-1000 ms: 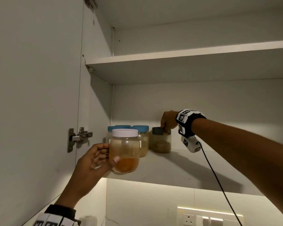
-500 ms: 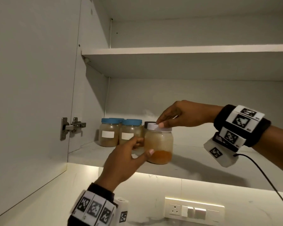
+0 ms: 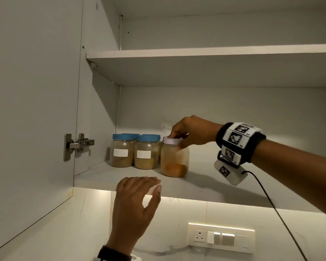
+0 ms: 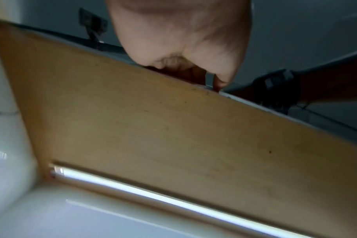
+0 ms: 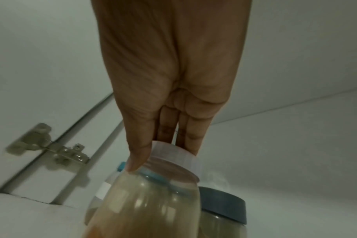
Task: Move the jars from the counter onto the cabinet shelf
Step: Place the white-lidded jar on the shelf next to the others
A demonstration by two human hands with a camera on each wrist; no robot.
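The white-lid jar (image 3: 174, 159) stands on the shelf (image 3: 205, 182), at 3 o'clock of the blue-lid jars (image 3: 135, 151); my right grip (image 3: 190, 131) pinches its lid, my left grip (image 3: 137, 194) rests relaxed and empty. Next I should let go gently.

The left hand (image 3: 134, 204) is off the white-lidded jar (image 3: 174, 159) now and sits lower, fingers laid over the front edge of the lower cabinet shelf (image 3: 224, 187), where a second ago it carried that jar up by its side. The jar stands on the shelf just right of the blue-lidded jars (image 3: 135, 151), no longer in the air. The right hand (image 3: 192, 132) has left the dark-lidded jar (image 5: 224, 207) at the back and grips the white lid from above.
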